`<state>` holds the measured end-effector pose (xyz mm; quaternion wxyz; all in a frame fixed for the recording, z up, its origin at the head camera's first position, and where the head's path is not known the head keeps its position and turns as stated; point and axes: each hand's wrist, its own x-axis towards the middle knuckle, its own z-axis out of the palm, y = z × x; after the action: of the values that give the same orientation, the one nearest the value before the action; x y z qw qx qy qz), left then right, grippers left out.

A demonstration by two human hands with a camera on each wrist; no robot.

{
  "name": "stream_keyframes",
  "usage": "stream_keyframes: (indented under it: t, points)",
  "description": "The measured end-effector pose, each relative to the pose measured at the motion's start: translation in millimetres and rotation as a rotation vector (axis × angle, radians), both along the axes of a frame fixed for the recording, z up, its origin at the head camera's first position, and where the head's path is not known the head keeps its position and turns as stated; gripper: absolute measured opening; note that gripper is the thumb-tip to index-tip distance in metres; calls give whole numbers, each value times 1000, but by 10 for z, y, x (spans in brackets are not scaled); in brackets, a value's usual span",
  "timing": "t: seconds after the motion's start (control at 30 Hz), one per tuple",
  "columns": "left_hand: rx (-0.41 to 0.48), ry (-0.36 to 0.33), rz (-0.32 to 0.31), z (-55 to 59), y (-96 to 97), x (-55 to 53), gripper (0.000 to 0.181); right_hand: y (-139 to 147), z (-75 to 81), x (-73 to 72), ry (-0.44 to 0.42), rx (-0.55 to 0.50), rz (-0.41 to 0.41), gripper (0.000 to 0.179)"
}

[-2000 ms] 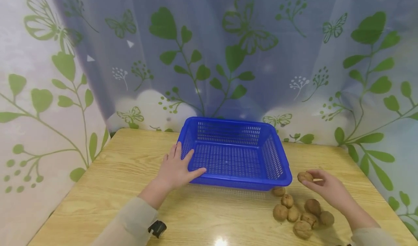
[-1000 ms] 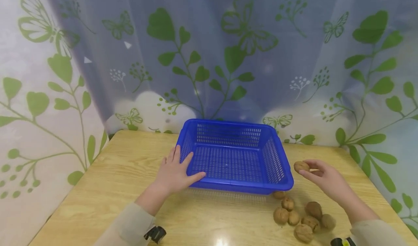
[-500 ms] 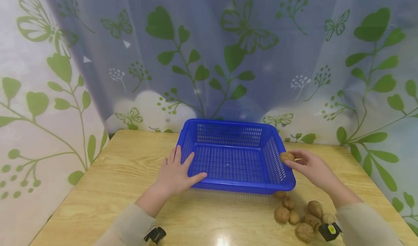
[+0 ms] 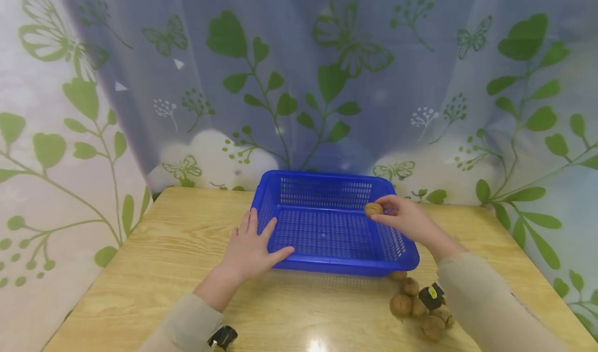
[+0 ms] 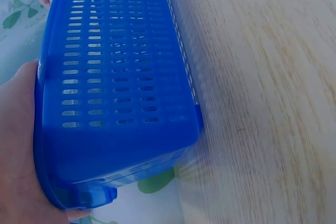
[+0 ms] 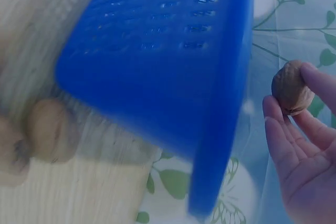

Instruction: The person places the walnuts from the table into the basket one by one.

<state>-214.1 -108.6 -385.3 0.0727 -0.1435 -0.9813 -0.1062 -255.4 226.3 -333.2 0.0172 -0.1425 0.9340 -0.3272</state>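
A walnut point(image 4: 373, 210) is pinched between the thumb and fingers of my right hand point(image 4: 407, 221), above the right part of a blue plastic basket point(image 4: 336, 264). The right wrist view also shows this walnut point(image 6: 292, 88) held at the fingertips, beyond the basket's rim. My left hand point(image 4: 247, 249) rests with spread fingers on the basket's front left corner, the thumb along the front rim. In the head view no walnut shows on the visible basket floor. Several loose walnuts point(image 4: 401, 306) lie on the table by the basket's front right corner, partly covered by my right wrist camera.
The wooden table point(image 4: 299, 310) carries the basket near its back edge. Behind it hangs a patterned curtain point(image 4: 299, 82) with leaves and butterflies. Black wrist cameras sit at both sleeves, the left camera point(image 4: 222, 337) near the table's front.
My right hand has carried the walnut leftward from beside the basket, across its right rim, to above the inside. The left hand and the basket stay nearly still.
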Motion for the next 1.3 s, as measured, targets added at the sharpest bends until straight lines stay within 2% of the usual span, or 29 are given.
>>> stream_keyframes:
  t: [0.2, 0.33, 0.53, 0.73, 0.87, 1.13, 1.3]
  points:
    - [-7, -6, 18, -3, -17, -32, 87, -234, 24, -244, 8, -16, 48, 51]
    - [-8, -19, 10, -17, -15, -43, 89, -323, 48, -341, 20, -16, 52, 50]
    - [-5, 21, 28, -39, -36, -66, 89, -513, 121, -451, -4, -46, 78, 48]
    - [-8, 25, 11, -41, -17, -41, 89, -651, 105, -571, -41, -43, 100, 43]
    - [-14, 29, 16, -57, -9, -40, 89, -758, 97, -676, -30, -57, 128, 41]
    - [19, 4, 24, -67, -7, -15, 90, -1005, -43, -898, -47, -29, 145, 42]
    - [13, 24, 21, -84, 4, -45, 91, -1154, -163, -1009, -72, -27, 126, 42]
